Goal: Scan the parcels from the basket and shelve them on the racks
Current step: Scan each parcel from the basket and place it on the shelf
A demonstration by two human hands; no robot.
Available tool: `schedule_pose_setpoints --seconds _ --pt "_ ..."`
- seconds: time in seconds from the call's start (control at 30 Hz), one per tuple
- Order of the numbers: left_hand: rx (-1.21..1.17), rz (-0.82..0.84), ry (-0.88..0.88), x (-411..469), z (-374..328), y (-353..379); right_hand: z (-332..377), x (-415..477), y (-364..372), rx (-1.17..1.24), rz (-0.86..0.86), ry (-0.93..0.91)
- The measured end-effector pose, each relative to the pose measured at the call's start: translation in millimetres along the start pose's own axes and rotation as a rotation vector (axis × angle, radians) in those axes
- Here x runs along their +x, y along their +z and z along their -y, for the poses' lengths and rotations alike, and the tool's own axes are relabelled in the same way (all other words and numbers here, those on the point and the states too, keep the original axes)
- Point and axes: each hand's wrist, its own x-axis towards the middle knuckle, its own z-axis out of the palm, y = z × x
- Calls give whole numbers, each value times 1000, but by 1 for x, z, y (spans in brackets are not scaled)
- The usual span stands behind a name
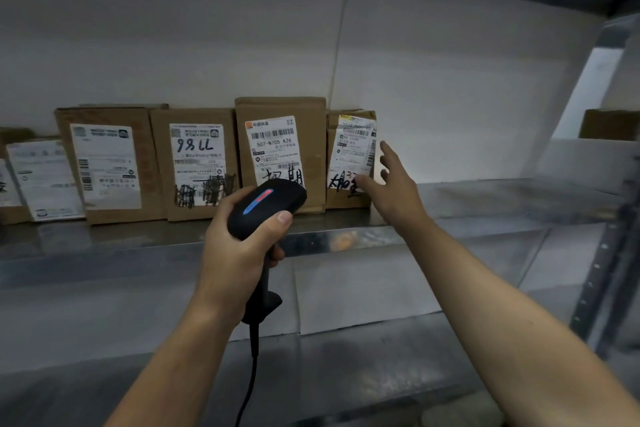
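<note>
My left hand (239, 236) grips a black corded barcode scanner (266, 205) whose blue and red light strip glows; it points at the row of parcels. Several brown cardboard parcels with white labels stand upright along the back of a metal shelf (485, 198). The rightmost parcel (349, 156) is small with handwritten marks on its label. My right hand (391, 184) is spread with straight fingers just right of this parcel, its thumb at the label's lower edge. Left of it stands a taller parcel (280, 146) marked 507-N705 A26.
White wall panels (450, 80) back the shelf, and the shelf surface right of the parcels is bare metal. A perforated rack upright (602, 253) rises at the right. Another brown box (609, 123) sits beyond it. A lower shelf (346, 374) lies beneath my arms.
</note>
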Motion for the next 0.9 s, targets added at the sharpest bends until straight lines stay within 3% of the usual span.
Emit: schedule_pose_setpoints --seconds 0.17,0.37,0.9 --pt "-64 118 -50 -4 15 18 -10 -36 -24 -133 -101 -76" --pt "-65 288 -103 -21 41 45 -37 -97 -60 -301 -249 -27" --pt "5 728 -375 -117 130 130 -154 -310 -136 -418 -485 562"
